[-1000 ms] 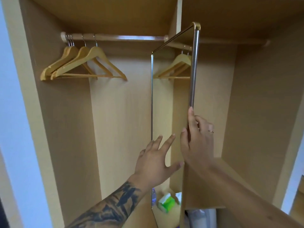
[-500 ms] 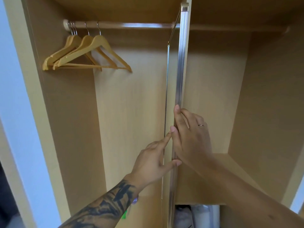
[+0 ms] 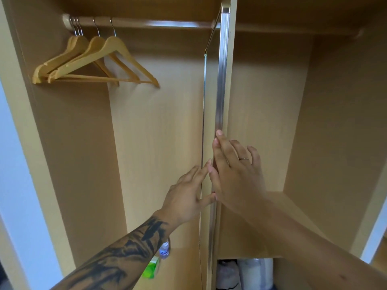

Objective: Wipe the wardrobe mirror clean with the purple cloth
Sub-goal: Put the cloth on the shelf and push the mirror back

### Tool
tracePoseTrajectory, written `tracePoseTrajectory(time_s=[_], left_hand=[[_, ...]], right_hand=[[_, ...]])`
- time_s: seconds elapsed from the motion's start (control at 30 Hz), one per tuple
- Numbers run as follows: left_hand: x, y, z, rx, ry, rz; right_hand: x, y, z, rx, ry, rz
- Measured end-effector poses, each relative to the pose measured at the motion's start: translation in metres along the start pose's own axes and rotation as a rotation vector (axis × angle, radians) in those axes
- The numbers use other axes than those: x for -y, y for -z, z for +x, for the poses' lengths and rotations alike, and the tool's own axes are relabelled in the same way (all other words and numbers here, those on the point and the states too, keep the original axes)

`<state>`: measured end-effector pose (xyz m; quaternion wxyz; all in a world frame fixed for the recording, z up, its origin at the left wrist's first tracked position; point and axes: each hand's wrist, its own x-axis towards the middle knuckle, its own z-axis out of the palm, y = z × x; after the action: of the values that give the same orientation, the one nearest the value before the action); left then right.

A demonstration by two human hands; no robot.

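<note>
The wardrobe mirror [image 3: 221,80] stands almost edge-on against the central divider [image 3: 232,59] of the wardrobe, only its metal frame edge showing. The right hand [image 3: 232,172] lies flat with straight fingers along that edge; the left hand [image 3: 188,193], fingers spread, touches the panel's thin far side. Neither holds anything, and the purple cloth is not in view. The mirror is probably rigid, heavy on its pivot and breakable, with slick glass; best handled by the frame edge, not the face.
</note>
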<state>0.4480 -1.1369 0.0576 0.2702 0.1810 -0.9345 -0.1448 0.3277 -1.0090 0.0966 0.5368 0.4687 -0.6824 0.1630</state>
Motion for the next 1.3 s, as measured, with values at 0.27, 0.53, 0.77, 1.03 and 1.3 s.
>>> tracePoseTrajectory(time_s=[0.27,0.53,0.77,1.03,1.3], left_hand=[[0.01,0.01,0.011,0.067,0.102,0.172],[0.038,0.017,0.008,0.156,0.241,0.272],[0.047,0.015,0.007,0.209,0.264,0.333],[0.048,0.02,0.011,0.183,0.252,0.4],[0.044,0.021,0.016,0.219,0.277,0.411]], right_hand=[[-0.002,-0.016,0.009,0.13,-0.051,0.077],[0.006,-0.033,0.012,0.234,-0.105,0.121],[0.013,-0.036,0.017,0.417,-0.136,0.165],[0.021,-0.042,0.026,0.576,-0.22,0.21],[0.02,-0.04,0.041,0.703,-0.276,0.22]])
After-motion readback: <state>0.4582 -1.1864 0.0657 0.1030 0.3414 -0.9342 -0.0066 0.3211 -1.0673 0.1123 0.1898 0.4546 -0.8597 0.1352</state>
